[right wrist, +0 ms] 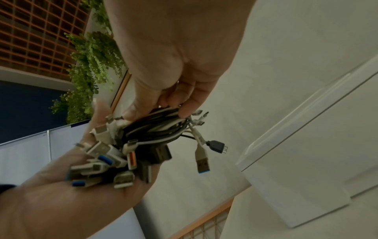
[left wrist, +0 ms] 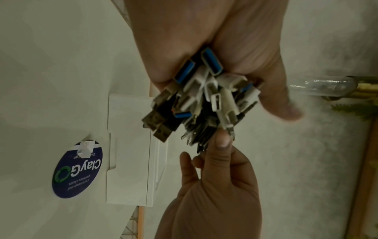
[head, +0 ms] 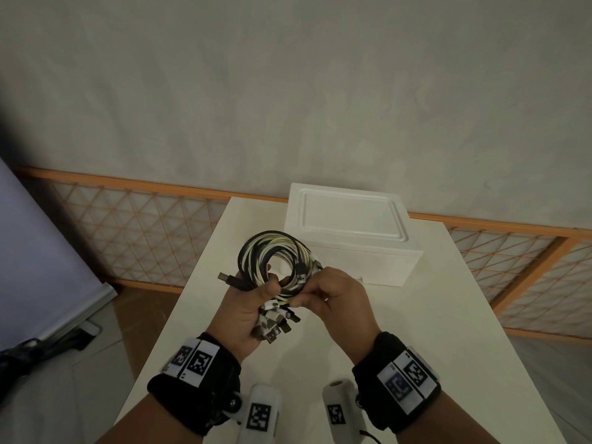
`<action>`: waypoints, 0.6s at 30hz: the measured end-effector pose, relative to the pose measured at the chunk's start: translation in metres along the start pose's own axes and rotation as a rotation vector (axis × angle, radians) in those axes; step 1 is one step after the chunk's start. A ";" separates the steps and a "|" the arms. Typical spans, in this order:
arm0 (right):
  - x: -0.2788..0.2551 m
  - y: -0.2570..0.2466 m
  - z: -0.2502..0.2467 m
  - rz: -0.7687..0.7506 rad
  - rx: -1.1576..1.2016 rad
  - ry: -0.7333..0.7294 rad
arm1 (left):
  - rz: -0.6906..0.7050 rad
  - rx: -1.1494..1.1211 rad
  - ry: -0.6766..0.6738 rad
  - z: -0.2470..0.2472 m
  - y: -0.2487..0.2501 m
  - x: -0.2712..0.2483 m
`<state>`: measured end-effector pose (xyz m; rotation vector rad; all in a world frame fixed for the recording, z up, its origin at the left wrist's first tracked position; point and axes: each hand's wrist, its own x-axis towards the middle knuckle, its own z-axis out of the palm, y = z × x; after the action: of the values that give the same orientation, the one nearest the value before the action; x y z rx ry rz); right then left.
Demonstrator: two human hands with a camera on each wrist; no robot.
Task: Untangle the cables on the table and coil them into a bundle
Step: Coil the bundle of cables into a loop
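The left hand [head: 246, 310] is gripping the cables [head: 275, 256], fingers curled round the coil where the strands gather; the loop is standing up beyond its fingers, above the worktop [head: 400, 331], and the plugs [head: 275, 325] are fanning out across its palm; the right hand [head: 333, 299] is pinching strands just beside the left thumb; a white box [head: 349, 232] is sitting beyond both hands.

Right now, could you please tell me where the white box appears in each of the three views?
Head: white box sits upper centre on the table, behind the cable coil.
Left wrist: left of centre, beside the plugs.
Right wrist: right edge.
Shared landmark: the cable coil, held in the left hand.
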<state>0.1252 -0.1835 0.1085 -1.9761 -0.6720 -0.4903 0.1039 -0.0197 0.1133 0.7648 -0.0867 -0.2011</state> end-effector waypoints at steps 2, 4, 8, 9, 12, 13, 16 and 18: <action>-0.002 0.000 0.001 0.022 0.011 -0.027 | 0.023 0.094 0.080 -0.002 -0.005 0.003; -0.002 -0.003 0.001 0.061 0.021 -0.087 | 0.056 0.149 0.172 -0.001 -0.008 0.003; 0.002 -0.011 -0.015 0.079 -0.054 -0.074 | 0.064 0.237 0.315 0.001 -0.009 0.000; 0.005 -0.016 -0.020 0.073 -0.031 0.004 | 0.051 0.267 0.350 0.000 -0.009 0.000; 0.021 -0.030 -0.015 0.068 -0.165 0.056 | 0.005 0.291 0.398 0.002 -0.012 -0.001; 0.026 -0.030 -0.006 0.104 -0.219 -0.034 | -0.002 0.292 0.399 0.004 -0.015 -0.002; 0.029 -0.020 0.018 0.255 -0.294 -0.280 | -0.039 0.303 0.364 0.011 -0.020 -0.003; 0.025 -0.008 0.024 0.355 -0.225 -0.308 | -0.068 0.323 0.341 0.011 -0.019 -0.006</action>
<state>0.1414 -0.1528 0.1175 -2.3508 -0.4486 -0.0450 0.0935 -0.0392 0.1086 1.1144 0.2358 -0.1198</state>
